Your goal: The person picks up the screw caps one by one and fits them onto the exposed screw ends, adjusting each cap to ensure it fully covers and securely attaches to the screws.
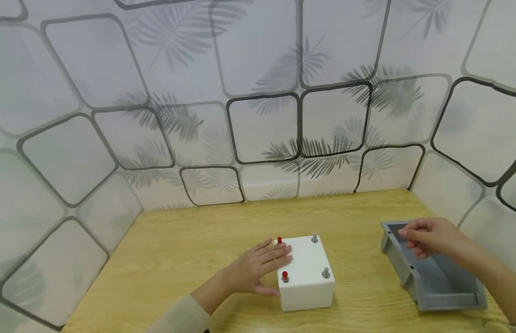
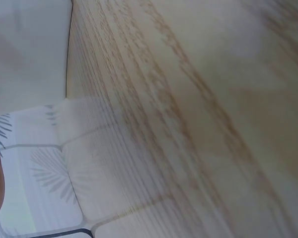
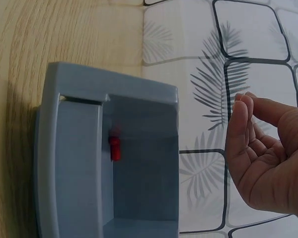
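Observation:
My left hand [image 1: 258, 267] rests on the left part of a white box [image 1: 305, 261], fingers spread and fairly straight across its top. On that side of the box stand two studs with red caps [image 1: 285, 276]. Two bare metal studs [image 1: 326, 273] rise from the right side. My right hand [image 1: 433, 238] hovers over a grey bin [image 1: 441, 300], with its fingers curled and the thumb and index fingertips together. Nothing shows between those fingertips. Inside the bin, the right wrist view shows a small red cap [image 3: 115, 149], with a faint red blur just above it.
A light wood table [image 1: 199, 240] carries the box and the bin. Patterned fabric walls [image 1: 266, 129] stand behind and on both sides. The bin sits near the right wall. Close up, the left wrist view shows the box's white side [image 2: 25, 54] and tabletop.

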Tool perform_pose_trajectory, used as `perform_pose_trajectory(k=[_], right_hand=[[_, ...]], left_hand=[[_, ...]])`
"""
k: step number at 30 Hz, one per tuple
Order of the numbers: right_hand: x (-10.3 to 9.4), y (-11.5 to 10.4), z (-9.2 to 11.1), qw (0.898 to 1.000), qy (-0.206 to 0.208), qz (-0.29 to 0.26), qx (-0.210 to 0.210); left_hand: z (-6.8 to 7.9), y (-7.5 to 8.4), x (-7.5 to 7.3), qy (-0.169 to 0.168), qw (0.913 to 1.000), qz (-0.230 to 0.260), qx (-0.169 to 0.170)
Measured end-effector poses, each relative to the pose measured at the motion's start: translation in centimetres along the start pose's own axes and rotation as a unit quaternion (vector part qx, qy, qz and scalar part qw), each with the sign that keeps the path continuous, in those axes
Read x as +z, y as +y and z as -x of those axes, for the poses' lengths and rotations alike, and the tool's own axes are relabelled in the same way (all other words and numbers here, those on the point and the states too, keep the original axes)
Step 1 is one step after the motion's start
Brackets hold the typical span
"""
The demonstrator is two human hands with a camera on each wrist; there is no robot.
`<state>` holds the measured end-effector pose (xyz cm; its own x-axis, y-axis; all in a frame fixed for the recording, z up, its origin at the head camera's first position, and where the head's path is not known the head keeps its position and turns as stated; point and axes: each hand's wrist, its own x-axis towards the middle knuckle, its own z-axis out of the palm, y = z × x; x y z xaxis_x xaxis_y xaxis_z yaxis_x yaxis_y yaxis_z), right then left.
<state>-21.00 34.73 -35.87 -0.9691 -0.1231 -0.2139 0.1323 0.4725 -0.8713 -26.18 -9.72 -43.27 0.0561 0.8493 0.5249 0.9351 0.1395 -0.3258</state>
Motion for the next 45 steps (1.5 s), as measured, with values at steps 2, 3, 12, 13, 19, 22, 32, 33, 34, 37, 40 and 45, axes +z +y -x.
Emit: perform_pose_trajectory(k=[2,3,12,13,19,22,32,33,34,37,40,45], right_hand=[[-0.1,0.2,0.0,1.0,0.005,0.0,-0.004],[-0.2,0.3,0.0,1.0,0.005,0.0,-0.004],[-0.7,1.4,-0.2,1.0,0.004,0.012,0.019],[-0.7,1.5,-0.3,1.0,0.007,0.012,0.021],[-0.7,2.1,-1.2,0.999,0.015,0.031,0.027],[-0.6,2.4,-1.6,0.999,0.01,0.037,0.029],[-1.1,3.1,-2.0,0.998,0.008,0.032,0.044],[-1.1,3.2,-2.1,0.998,0.007,0.034,0.046],[-1.1,3.3,-2.2,0.998,0.007,0.036,0.049],[-1.1,3.5,-2.4,0.998,0.006,0.042,0.052],[-0.9,3.9,-2.6,0.997,0.009,0.047,0.052],[-0.4,4.5,-3.1,0.997,0.003,0.064,0.053]], left_hand=[[0.0,-0.1,0.0,0.001,1.0,0.004,0.0],[0.0,-0.1,0.0,0.002,1.0,0.003,0.001],[-0.2,0.1,-0.1,0.002,0.9999,-0.009,0.006],[-0.1,0.1,-0.1,0.002,0.9999,-0.01,0.005],[-0.1,0.0,-0.4,-0.004,0.9998,-0.018,0.003],[-0.1,0.0,-0.5,-0.001,0.9997,-0.022,0.006],[-0.3,0.0,-0.4,-0.002,0.9996,-0.024,0.011],[-0.3,0.0,-0.5,-0.001,0.9996,-0.024,0.012],[-0.3,0.0,-0.4,0.0,0.9997,-0.023,0.012],[-0.3,-0.1,-0.5,0.002,0.9996,-0.025,0.014],[-0.3,-0.1,-0.5,0.006,0.9995,-0.026,0.015],[-0.2,-0.2,-0.3,0.008,0.9995,-0.025,0.017]])
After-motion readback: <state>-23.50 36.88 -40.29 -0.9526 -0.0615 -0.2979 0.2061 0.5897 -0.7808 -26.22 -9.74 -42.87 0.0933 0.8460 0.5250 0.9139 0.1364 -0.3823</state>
